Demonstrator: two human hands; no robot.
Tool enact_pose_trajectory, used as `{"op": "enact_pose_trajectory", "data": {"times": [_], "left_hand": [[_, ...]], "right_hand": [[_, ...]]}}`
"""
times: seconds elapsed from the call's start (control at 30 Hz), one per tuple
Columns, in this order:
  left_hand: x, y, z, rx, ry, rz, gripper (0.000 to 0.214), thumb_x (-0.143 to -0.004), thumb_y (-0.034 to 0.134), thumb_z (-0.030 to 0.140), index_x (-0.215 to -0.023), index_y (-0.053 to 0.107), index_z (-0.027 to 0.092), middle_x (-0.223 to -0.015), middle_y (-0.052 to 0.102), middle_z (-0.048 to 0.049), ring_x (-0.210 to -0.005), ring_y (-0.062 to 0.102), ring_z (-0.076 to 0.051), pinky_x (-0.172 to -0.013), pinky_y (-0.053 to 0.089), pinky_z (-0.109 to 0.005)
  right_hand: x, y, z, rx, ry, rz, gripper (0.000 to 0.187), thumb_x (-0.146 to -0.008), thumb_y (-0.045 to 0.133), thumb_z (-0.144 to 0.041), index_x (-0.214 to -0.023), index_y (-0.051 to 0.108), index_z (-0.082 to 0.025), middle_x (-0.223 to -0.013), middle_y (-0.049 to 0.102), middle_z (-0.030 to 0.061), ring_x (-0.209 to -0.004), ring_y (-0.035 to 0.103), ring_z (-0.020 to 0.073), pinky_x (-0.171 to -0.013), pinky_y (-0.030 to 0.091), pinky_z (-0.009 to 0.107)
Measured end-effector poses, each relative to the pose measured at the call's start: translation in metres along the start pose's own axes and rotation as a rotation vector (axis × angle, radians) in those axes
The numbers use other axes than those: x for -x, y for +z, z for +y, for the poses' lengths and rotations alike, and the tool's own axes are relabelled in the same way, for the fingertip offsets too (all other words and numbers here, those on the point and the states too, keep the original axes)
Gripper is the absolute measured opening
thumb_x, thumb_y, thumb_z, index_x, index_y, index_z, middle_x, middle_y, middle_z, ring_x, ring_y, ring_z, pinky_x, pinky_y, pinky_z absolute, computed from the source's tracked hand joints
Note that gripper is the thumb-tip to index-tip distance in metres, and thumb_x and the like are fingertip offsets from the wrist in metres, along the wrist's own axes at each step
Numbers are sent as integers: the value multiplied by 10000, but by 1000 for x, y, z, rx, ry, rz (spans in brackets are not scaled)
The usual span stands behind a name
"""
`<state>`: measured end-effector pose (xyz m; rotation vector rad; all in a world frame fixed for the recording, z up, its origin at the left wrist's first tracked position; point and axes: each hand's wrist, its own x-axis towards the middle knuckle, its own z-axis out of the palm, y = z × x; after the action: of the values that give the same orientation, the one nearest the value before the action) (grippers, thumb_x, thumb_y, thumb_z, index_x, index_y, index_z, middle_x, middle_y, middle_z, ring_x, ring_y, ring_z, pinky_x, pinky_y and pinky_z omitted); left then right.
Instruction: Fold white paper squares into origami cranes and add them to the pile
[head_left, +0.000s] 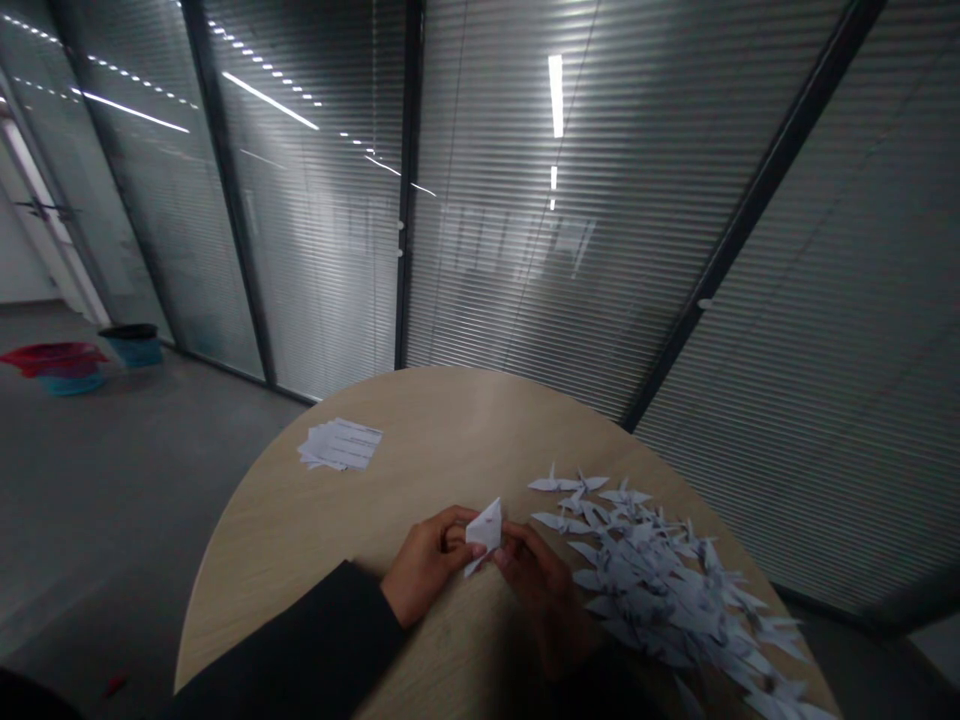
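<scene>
A small folded piece of white paper point(484, 529) is held up between my two hands, just above the round table. My left hand point(429, 558) pinches its left side, with the thumb across the front. From the other side my right hand point(534, 568) grips the paper's right edge between thumb and fingers. The lower tip of the paper points down past the thumbs. To the right of my right hand lies a large heap of white folded paper cranes point(660, 580). Farther off on the left is a loose stack of paper sheets point(341, 444) with printed lines.
The round wooden table point(465, 410) stands close to a glass partition with blinds point(517, 260). On the floor at the left are a bin with a red liner point(56, 360) and a blue bin with a dark liner point(133, 345).
</scene>
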<state>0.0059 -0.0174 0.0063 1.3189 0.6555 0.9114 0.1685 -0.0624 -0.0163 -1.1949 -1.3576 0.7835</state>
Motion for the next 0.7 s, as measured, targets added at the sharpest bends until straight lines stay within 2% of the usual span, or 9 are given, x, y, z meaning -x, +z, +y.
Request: {"op": "enact_pose_trajectory", "data": {"times": [0.17,0.33,0.47,0.7], "left_hand": [[-3,-2,-2,66,-19,-14,462,-616,819,351,-979,629,138,-697,660,-13,-669,598,-158,-640,415,-253],[-5,-7,-3,115,-52,-15,550,-592,843,401,-1005,596,134,-671,676,-15,-611,599,-150,-618,417,-255],[-3,-10,-1,138,-73,-36,594,-621,825,428,-1068,595,113,-699,696,-37,-604,601,-152,-612,411,-254],[-1,-9,9,268,-120,-16,491,-643,774,293,-1082,636,124,-752,689,-36,-688,624,-164,-662,445,-261]], "right_hand": [[0,3,1,102,-74,41,222,-778,609,-417,-867,704,-237,-764,619,24,-721,581,186,-648,473,265],[1,2,-6,182,-142,-44,264,-847,544,-348,-1021,723,-262,-791,635,28,-733,599,183,-662,469,273],[1,3,-10,202,-181,-28,275,-852,529,-312,-1037,729,-278,-771,637,22,-707,592,177,-653,458,279],[1,2,-6,205,-184,-23,278,-861,536,-316,-1067,722,-302,-785,612,19,-726,583,181,-660,453,284]]}}
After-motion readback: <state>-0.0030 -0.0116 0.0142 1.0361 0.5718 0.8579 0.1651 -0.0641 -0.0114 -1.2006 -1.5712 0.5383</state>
